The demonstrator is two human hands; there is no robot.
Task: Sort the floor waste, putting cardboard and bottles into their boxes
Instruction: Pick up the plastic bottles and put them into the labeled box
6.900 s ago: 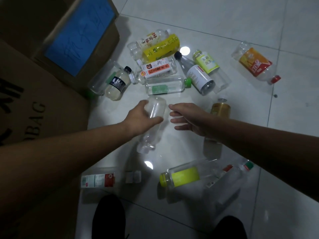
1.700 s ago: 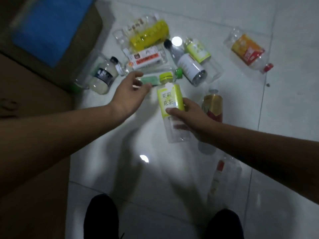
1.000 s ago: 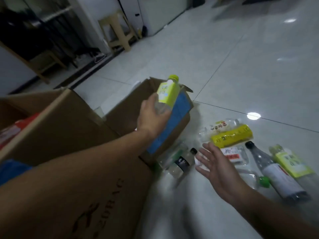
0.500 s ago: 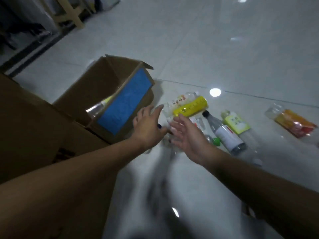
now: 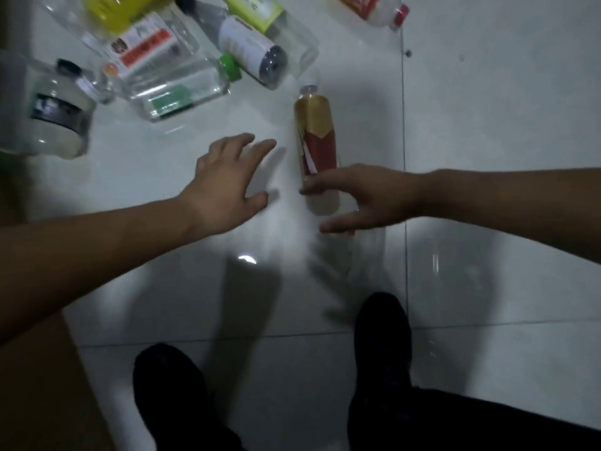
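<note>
Right hand (image 5: 364, 196) over gold-red bottle (image 5: 315, 135), shoe (image 5: 382, 340) near

On my feed I'm seeing a gold-and-red bottle (image 5: 314, 135), a clear bottle (image 5: 182, 92) with green cap and label, pale grey-white floor (image 5: 487, 109), black shoes (image 5: 380, 336).

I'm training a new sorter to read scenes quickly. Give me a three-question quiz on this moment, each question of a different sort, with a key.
1. True or false: the left hand holds a bottle.
2. Which bottle does the right hand reach over? A: black-capped. B: the gold-and-red bottle. C: green-capped.
3. How many dark shoes show at the bottom of the view?
Key: 1 false, its fingers are spread and empty; 2 B; 3 two.
</note>
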